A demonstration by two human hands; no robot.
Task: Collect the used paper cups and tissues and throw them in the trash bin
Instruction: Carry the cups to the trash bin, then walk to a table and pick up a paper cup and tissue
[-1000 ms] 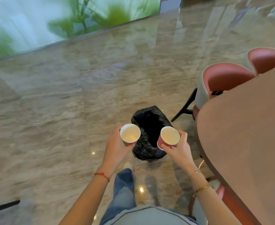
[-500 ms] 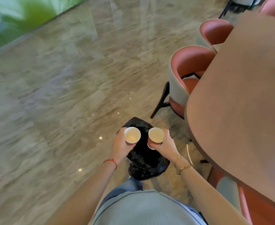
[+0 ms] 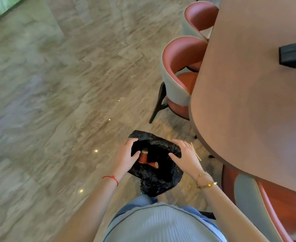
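A trash bin lined with a black plastic bag (image 3: 158, 179) stands on the floor just in front of me. Two red paper cups lie inside it: one (image 3: 143, 156) near the left side, the other (image 3: 153, 164) on its side beside it. My left hand (image 3: 126, 157) hovers over the bin's left rim with relaxed fingers and holds nothing. My right hand (image 3: 185, 157) is over the right rim, fingers spread, also holding nothing. No tissues are visible.
A brown table (image 3: 252, 102) fills the right side, with a small black object (image 3: 291, 55) on it. Pink-and-grey chairs (image 3: 178, 74) are tucked along its edge, another chair (image 3: 273, 212) at lower right. Glossy stone floor (image 3: 56, 102) spreads to the left.
Both hands held a cup above the bin before. The cups have dropped into the bag, and both hands are now free over the rim. The view has tilted down and right.
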